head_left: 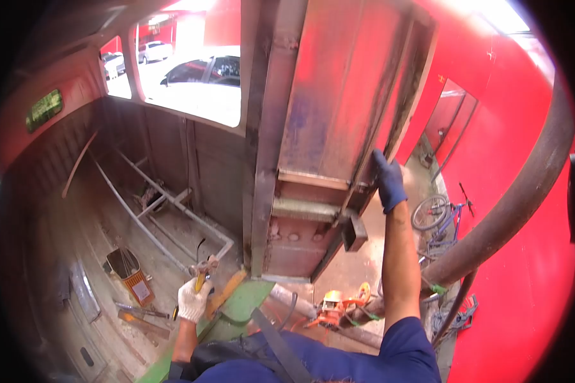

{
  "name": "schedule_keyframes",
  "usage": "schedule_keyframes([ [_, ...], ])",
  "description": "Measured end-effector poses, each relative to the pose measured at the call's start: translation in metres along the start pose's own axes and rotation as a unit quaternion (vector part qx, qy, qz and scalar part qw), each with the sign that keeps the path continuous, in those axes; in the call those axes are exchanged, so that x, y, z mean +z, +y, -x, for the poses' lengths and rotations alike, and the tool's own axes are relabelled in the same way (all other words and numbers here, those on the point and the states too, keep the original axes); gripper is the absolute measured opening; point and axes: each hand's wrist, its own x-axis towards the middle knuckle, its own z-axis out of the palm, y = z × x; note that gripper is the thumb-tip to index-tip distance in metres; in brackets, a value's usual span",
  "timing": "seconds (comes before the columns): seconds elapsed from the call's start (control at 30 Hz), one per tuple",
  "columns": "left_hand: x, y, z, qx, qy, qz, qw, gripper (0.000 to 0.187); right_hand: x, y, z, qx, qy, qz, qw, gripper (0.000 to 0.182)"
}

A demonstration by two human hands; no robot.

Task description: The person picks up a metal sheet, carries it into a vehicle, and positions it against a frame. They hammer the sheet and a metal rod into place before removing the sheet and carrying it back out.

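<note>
My left hand (193,301), in a white knit glove, is closed around what looks like a hammer (202,281) with a yellow handle. Its metal head points away from me, and a dark handle end shows beside the wrist. My right hand (390,182), in a dark blue glove, is raised against the outer edge of a tall metal door (338,96). The fingers wrap that edge, partly hidden. Below it a short square metal tube (354,232) sticks out near the door's lower corner.
Inside the van body lie a metal tube frame (191,220), a cut-open orange can (131,278) holding rods, and loose tools (144,319). An orange machine (332,306) sits below me. A thick pipe (517,223), a bicycle (441,214) and a red wall (517,115) are at right.
</note>
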Motion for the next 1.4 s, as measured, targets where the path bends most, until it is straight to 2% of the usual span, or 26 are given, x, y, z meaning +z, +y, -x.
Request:
schedule_keyframes([
  [0.07, 0.002, -0.006, -0.001, 0.003, 0.024, -0.018, 1.0, 0.029, 0.005, 0.014, -0.001, -0.039, 0.0, -0.07, 0.997, 0.064],
  [0.17, 0.004, -0.01, -0.005, -0.009, 0.041, -0.031, 0.999, 0.029, 0.012, 0.009, 0.008, -0.082, 0.031, -0.048, 0.995, 0.053],
  [0.37, 0.015, -0.014, -0.017, -0.013, 0.035, -0.061, 0.997, 0.03, 0.011, 0.012, 0.006, -0.074, 0.021, -0.058, 0.995, 0.052],
  [0.4, 0.02, -0.023, -0.023, 0.042, 0.045, -0.077, 0.995, 0.03, 0.012, 0.018, 0.003, -0.102, 0.036, -0.061, 0.992, 0.049],
  [0.43, 0.023, -0.023, -0.022, 0.087, 0.056, -0.093, 0.99, 0.03, -0.003, 0.009, 0.002, 0.061, 0.01, 0.056, 0.997, 0.056],
  [0.5, 0.018, -0.001, -0.019, 0.055, 0.022, -0.176, 0.983, 0.028, -0.023, 0.057, -0.03, -0.057, 0.022, 0.075, 0.995, 0.043],
  [0.53, 0.017, -0.005, -0.019, 0.058, 0.018, -0.17, 0.984, 0.028, -0.006, 0.024, -0.007, -0.01, 0.037, 0.042, 0.998, 0.044],
  [0.57, 0.016, -0.012, -0.019, 0.097, 0.045, -0.158, 0.982, 0.027, -0.018, 0.039, -0.03, 0.062, 0.071, 0.097, 0.991, 0.051],
  [0.63, 0.015, -0.026, -0.02, 0.085, 0.057, -0.186, 0.977, 0.024, -0.016, 0.044, -0.029, -0.038, 0.049, 0.017, 0.998, 0.065],
  [0.67, 0.018, -0.037, -0.019, 0.076, 0.071, -0.189, 0.977, 0.023, -0.011, 0.025, -0.013, 0.034, 0.014, -0.039, 0.999, 0.074],
  [0.77, 0.019, -0.061, -0.021, 0.078, 0.085, -0.198, 0.973, 0.021, -0.009, 0.022, -0.01, 0.011, 0.032, -0.044, 0.998, 0.07],
  [0.9, 0.014, -0.064, -0.009, 0.097, 0.107, -0.223, 0.964, 0.023, -0.042, 0.05, -0.037, 0.057, 0.032, -0.06, 0.996, 0.069],
  [0.93, 0.009, -0.058, -0.004, 0.082, 0.104, -0.204, 0.97, 0.024, -0.052, 0.06, -0.041, -0.205, 0.035, 0.198, 0.958, 0.066],
  [0.97, 0.008, -0.057, 0.0, 0.079, 0.089, -0.201, 0.972, 0.024, -0.066, 0.071, -0.043, -0.44, 0.025, 0.429, 0.789, 0.064],
  [1.0, 0.006, -0.058, 0.005, 0.094, 0.08, -0.18, 0.976, 0.023, -0.063, 0.07, -0.049, -0.2, 0.02, 0.135, 0.97, 0.058],
  [1.03, 0.007, -0.061, 0.009, 0.11, 0.072, -0.158, 0.979, 0.022, -0.073, 0.071, -0.055, -0.191, 0.025, 0.147, 0.97, 0.058],
  [1.1, 0.012, -0.071, 0.024, 0.112, 0.034, -0.123, 0.985, 0.027, -0.098, 0.073, -0.072, 0.042, -0.036, -0.06, 0.997, 0.054],
  [1.13, 0.013, -0.076, 0.032, 0.124, -0.034, -0.137, 0.982, 0.024, -0.101, 0.077, -0.078, 0.028, -0.063, -0.103, 0.992, 0.055],
  [1.17, 0.015, -0.079, 0.037, 0.144, -0.102, -0.147, 0.973, 0.022, -0.05, 0.039, -0.032, 0.067, 0.008, -0.076, 0.995, 0.056],
  [1.2, 0.017, -0.078, 0.04, 0.143, -0.143, -0.159, 0.966, 0.022, -0.066, 0.055, -0.037, 0.042, -0.04, -0.069, 0.996, 0.051],
  [1.23, 0.022, -0.077, 0.041, 0.163, -0.188, -0.167, 0.954, 0.022, -0.062, 0.066, -0.037, -0.028, -0.017, 0.028, 0.999, 0.05],
  [1.27, 0.034, -0.087, 0.042, 0.181, -0.209, -0.175, 0.945, 0.02, -0.107, 0.105, -0.064, -0.163, -0.025, 0.37, 0.914, 0.04],
  [1.3, 0.044, -0.085, 0.038, 0.192, -0.219, -0.177, 0.94, 0.018, -0.113, 0.102, -0.064, -0.257, -0.055, 0.57, 0.778, 0.032],
  [1.33, 0.059, -0.095, 0.038, 0.193, -0.227, -0.205, 0.932, 0.017, -0.047, 0.06, -0.021, -0.052, 0.027, 0.222, 0.973, 0.031],
  [1.37, 0.073, -0.103, 0.035, 0.209, -0.224, -0.218, 0.927, 0.016, -0.06, 0.1, -0.049, -0.156, 0.024, 0.08, 0.984, 0.04],
  [1.4, 0.085, -0.111, 0.031, 0.201, -0.228, -0.235, 0.923, 0.014, -0.014, 0.031, -0.004, 0.004, 0.071, 0.063, 0.995, 0.05],
])
